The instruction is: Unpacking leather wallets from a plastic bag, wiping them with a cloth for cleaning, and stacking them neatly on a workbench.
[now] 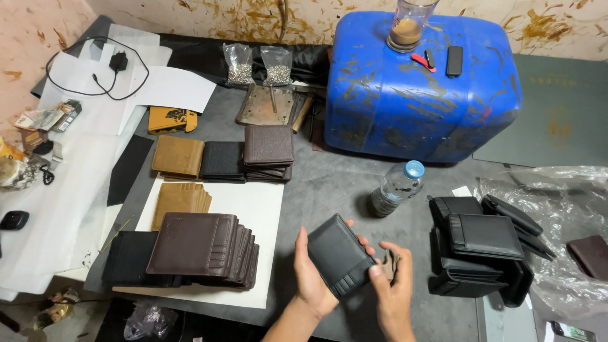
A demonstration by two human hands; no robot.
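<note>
left hand [315,272] and right hand [394,288] clamped on one black wallet [340,254], one water bottle [396,189], two stud bags [258,64]

Both bare forearms rise from the bottom edge and lean toward each other. The left hand [311,272] is turned palm inward, its fingers curled around from below and the thumb pointing upward along the near side. The right hand [394,285] sits close beside it, back to the camera, fingers bent and pinching inward.
</note>
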